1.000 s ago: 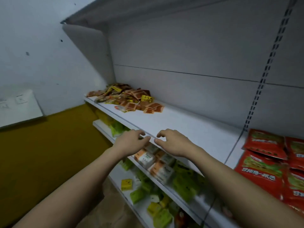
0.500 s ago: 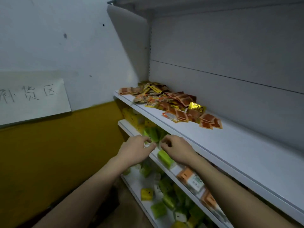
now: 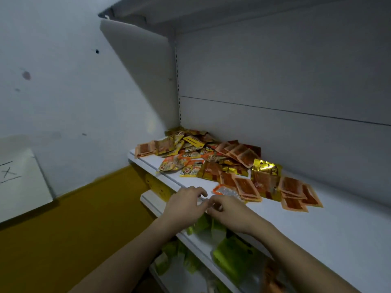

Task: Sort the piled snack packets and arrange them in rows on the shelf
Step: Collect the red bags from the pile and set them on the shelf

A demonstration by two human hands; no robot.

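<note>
Snack packets (image 3: 213, 163) lie heaped at the shelf's (image 3: 317, 225) left end by the back panel, now at about one o'clock of the hands and far nearer than a second ago, so I judge sorting can begin. The left hand (image 3: 186, 205) and right hand (image 3: 229, 212) meet fingertip to fingertip at the front edge, fingers loosely curled; whether they pinch anything I cannot tell

This is a small shop: white metal shelves (image 3: 317, 240) with slotted uprights (image 3: 177, 81) carry piled snack packets (image 3: 211, 163) and green packets (image 3: 230, 256) below.
</note>
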